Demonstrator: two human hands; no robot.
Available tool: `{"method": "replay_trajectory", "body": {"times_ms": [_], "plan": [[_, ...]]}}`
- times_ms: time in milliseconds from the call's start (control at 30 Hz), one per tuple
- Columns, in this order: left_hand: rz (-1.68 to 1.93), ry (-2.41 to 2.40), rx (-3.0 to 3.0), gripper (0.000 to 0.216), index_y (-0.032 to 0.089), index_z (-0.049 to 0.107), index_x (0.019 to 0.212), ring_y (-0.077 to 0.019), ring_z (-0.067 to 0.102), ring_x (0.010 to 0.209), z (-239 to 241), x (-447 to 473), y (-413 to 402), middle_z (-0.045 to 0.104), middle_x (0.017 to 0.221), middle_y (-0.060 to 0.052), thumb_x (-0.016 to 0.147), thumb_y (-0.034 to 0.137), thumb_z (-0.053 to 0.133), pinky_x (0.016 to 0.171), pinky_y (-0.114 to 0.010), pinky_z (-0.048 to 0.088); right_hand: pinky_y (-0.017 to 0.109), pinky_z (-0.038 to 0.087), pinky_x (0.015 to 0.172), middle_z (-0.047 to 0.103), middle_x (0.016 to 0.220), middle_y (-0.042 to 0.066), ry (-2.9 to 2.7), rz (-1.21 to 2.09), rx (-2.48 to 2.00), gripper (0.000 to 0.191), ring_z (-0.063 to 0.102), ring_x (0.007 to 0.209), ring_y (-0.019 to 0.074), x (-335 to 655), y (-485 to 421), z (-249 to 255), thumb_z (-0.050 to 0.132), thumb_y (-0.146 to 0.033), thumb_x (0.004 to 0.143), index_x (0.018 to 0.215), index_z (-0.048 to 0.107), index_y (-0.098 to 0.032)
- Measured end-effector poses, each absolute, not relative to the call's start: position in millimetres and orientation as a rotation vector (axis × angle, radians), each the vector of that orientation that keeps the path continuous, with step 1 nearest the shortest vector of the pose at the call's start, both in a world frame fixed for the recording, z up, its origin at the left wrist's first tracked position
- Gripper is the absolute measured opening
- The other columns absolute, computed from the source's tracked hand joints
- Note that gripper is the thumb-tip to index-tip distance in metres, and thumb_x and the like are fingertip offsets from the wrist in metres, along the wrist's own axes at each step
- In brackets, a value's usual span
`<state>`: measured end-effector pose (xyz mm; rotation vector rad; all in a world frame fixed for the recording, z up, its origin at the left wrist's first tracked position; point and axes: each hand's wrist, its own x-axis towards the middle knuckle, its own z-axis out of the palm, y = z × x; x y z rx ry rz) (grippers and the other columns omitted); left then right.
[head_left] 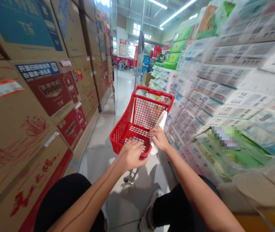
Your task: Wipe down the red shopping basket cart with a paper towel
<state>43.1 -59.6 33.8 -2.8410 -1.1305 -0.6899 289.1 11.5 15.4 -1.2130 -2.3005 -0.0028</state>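
Observation:
A red plastic shopping cart with lattice walls stands in front of me, its basket bare inside. My left hand lies over the near rim, fingers curled inward and thumb on the outside. On the right rim, my right hand presses a white cloth with bent fingers. The cloth drapes along that side, one end sticking up past the fingers and the other hanging below them. Part of it is hidden under the hand.
Stacked cardboard cartons wall the left side. Packs of tissue paper are piled high on the right, beside the cart. A metal post rises ahead at left. The tiled aisle runs forward. A cart wheel sits near my feet.

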Motion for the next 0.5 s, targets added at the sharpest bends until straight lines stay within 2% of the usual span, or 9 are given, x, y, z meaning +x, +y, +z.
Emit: {"method": "replay_trajectory", "body": {"times_ms": [100, 167, 233, 333, 500], "plan": [[-0.816, -1.12, -2.765, 0.04, 0.021, 0.069, 0.111, -0.0286, 0.059, 0.114, 34.3, 3.1, -31.7, 0.068, 0.118, -0.01, 0.089, 0.052, 0.057, 0.113, -0.052, 0.037, 0.052, 0.026, 0.119, 0.058, 0.139, 0.01, -2.243, 0.007, -1.203, 0.044, 0.037, 0.142, 0.029, 299.9, 11.3, 9.8, 0.036, -0.032, 0.097, 0.125, 0.068, -0.02], [-0.907, -1.258, -2.685, 0.035, 0.022, 0.071, 0.11, -0.0313, 0.05, 0.13, 26.6, -18.6, -12.7, 0.063, 0.132, -0.011, 0.091, 0.046, 0.054, 0.115, -0.055, 0.035, 0.053, 0.025, 0.122, 0.048, 0.152, 0.01, -2.218, 0.041, -1.216, 0.05, 0.024, 0.151, 0.0285, 302.0, 8.7, 5.2, 0.032, -0.036, 0.101, 0.14, 0.058, -0.02], [-0.99, -1.315, -2.701, 0.031, 0.022, 0.072, 0.11, -0.0297, 0.042, 0.138, 15.7, -30.3, -0.4, 0.061, 0.137, -0.009, 0.094, 0.033, 0.047, 0.115, -0.053, 0.038, 0.054, 0.024, 0.123, 0.041, 0.159, 0.008, -2.203, 0.078, -1.238, 0.053, 0.017, 0.155, 0.0274, 300.6, 3.4, 1.3, 0.028, -0.04, 0.103, 0.148, 0.05, -0.021], [-1.086, -1.371, -2.7, 0.037, 0.023, 0.072, 0.108, -0.0261, 0.039, 0.141, 2.3, -31.9, 3.2, 0.063, 0.134, -0.005, 0.09, 0.017, 0.04, 0.118, -0.052, 0.037, 0.055, 0.023, 0.124, 0.031, 0.164, 0.006, -2.187, 0.104, -1.268, 0.056, 0.012, 0.156, 0.0267, 293.4, -9.8, -3.5, 0.025, -0.044, 0.105, 0.154, 0.041, -0.023], [-1.184, -1.551, -2.541, 0.031, 0.024, 0.072, 0.085, -0.0265, 0.043, 0.138, -3.8, -24.4, -3.7, 0.07, 0.116, -0.004, 0.089, 0.016, 0.042, 0.115, -0.051, 0.039, 0.057, 0.024, 0.123, 0.016, 0.169, 0.007, -2.146, 0.096, -1.323, 0.056, 0.011, 0.156, 0.027, 268.0, -42.7, -11.7, 0.025, -0.041, 0.106, 0.159, 0.03, -0.024]]}}
